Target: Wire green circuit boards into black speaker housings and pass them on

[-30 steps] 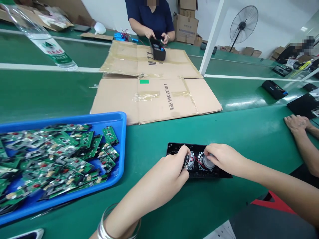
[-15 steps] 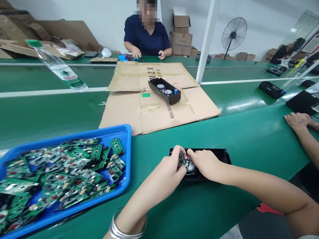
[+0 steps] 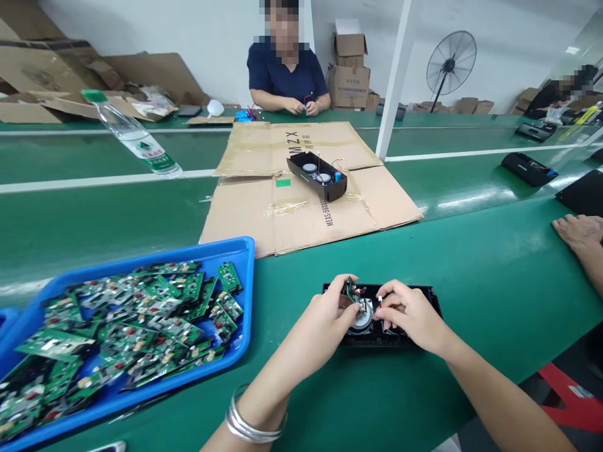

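A black speaker housing point(image 3: 426, 301) lies on the green table in front of me, with a round speaker point(image 3: 363, 319) showing inside. Over its left part, my left hand point(image 3: 332, 314) grips a small green circuit board point(image 3: 352, 290) between thumb and fingers. My right hand point(image 3: 409, 314), above the housing's right half, pinches a small white connector point(image 3: 380, 300) on a wire. Part of the housing is hidden beneath both hands. To the left, a blue tray point(image 3: 250, 295) holds several green circuit boards point(image 3: 141, 339).
Flat cardboard point(image 3: 245, 216) carries another open black housing point(image 3: 330, 190). A tilted water bottle point(image 3: 146, 147) is at upper left. Across the table sits a person point(image 3: 287, 78). Another person's hand point(image 3: 577, 227) rests at the right edge. A white post point(image 3: 394, 81) stands behind the cardboard.
My right hand has moved right, away from the board, and now pinches the connector. The board in my left hand is tilted more upright. The person opposite has brought both hands together. The view has shifted slightly.
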Available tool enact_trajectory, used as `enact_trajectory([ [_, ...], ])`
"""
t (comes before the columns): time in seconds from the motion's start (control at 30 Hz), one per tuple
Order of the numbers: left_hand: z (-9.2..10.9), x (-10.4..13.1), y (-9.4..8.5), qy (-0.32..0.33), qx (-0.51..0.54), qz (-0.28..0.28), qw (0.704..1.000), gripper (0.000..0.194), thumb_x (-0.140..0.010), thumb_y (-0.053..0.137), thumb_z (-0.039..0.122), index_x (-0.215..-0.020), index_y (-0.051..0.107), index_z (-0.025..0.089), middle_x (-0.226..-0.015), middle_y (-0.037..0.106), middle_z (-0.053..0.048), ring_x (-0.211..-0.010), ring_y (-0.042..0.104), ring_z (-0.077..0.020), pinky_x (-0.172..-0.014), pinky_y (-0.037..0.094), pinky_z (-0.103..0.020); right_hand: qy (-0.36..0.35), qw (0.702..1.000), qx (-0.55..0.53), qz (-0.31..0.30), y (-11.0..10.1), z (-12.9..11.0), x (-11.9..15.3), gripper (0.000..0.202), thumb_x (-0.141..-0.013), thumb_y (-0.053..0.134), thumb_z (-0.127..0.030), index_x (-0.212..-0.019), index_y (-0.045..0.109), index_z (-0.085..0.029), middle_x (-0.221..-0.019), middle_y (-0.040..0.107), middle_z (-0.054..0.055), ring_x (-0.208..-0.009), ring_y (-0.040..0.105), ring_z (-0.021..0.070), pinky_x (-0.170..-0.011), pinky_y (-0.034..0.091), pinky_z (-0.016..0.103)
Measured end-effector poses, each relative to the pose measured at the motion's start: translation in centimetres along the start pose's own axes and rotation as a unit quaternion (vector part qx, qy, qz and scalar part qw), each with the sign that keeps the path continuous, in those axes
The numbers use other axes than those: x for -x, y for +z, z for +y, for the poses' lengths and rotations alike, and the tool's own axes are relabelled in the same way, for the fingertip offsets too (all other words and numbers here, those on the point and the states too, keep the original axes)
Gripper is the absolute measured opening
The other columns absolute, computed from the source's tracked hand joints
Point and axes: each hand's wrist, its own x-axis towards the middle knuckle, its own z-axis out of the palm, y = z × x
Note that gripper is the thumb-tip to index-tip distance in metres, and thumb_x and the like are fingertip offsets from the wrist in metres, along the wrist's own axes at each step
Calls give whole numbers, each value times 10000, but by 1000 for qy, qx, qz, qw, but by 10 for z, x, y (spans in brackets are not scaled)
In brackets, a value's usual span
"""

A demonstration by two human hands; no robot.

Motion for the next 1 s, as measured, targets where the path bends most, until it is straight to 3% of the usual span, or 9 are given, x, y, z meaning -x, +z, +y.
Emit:
enact_trajectory([
  [0.13,1,1,1,8,4,3,1000,371,-824,417,280,-1190,406,217,-813,641,-28,-753,615,-177,-679,462,-300,-78,988,126,37,6,-5,4,150,-877,474,-202,-832,615,-184,-789,630,8,-702,567,126,-627,434,236],
  [0.33,3,6,1,25,-5,11,1000,340,-830,398,261,-1166,430,224,-791,629,-13,-679,590,-151,-600,447,-258,-146,958,242,43,13,0,6,224,-916,389,-171,-849,603,-169,-786,590,25,-754,523,151,-677,411,277],
  [0.7,7,13,5,54,-58,16,997,306,-840,340,209,-1111,474,252,-808,606,2,-694,549,-146,-631,411,-254,-146,962,226,45,17,3,3,243,-898,402,-177,-663,463,-172,-658,514,-4,-626,486,121,-562,372,241],
  [1.0,10,12,8,74,-55,31,995,284,-823,351,180,-1064,490,239,-778,613,6,-664,556,-144,-601,397,-243,-159,952,241,101,22,4,4,300,-911,363,-227,-626,442,-179,-589,466,-9,-540,429,110,-504,327,242],
])
